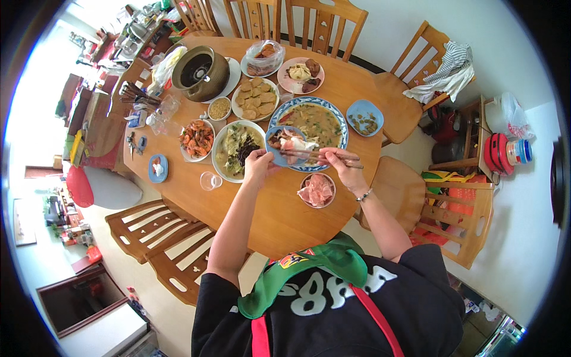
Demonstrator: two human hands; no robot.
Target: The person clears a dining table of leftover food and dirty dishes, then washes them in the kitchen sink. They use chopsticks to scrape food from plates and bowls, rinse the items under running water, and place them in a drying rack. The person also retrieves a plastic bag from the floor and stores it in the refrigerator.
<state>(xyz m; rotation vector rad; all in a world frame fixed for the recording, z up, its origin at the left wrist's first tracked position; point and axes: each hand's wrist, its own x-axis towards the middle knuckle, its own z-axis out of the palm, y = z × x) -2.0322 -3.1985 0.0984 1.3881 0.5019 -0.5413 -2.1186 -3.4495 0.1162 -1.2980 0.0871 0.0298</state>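
Note:
My left hand (260,168) grips the rim of a small blue dish (275,154) that holds food scraps and a white crumpled piece, perhaps tissue. In my right hand (342,168) is a pair of wooden chopsticks (321,155), their tips over the dish's contents. The dish is above the edge of a large blue-and-white bowl of soup (312,117). Close below my right hand sits a bowl of sliced pink meat (316,190). A white bowl of greens and dark strands (236,151) lies left of my left hand.
Around them on the wooden table (276,214) stand a brown clay pot (200,73), a bowl of shrimp (196,139), a plate of sliced food (255,99), a pink plate (301,75), a blue dish (365,118) and a plastic cup (210,181). Wooden chairs (395,192) surround the table.

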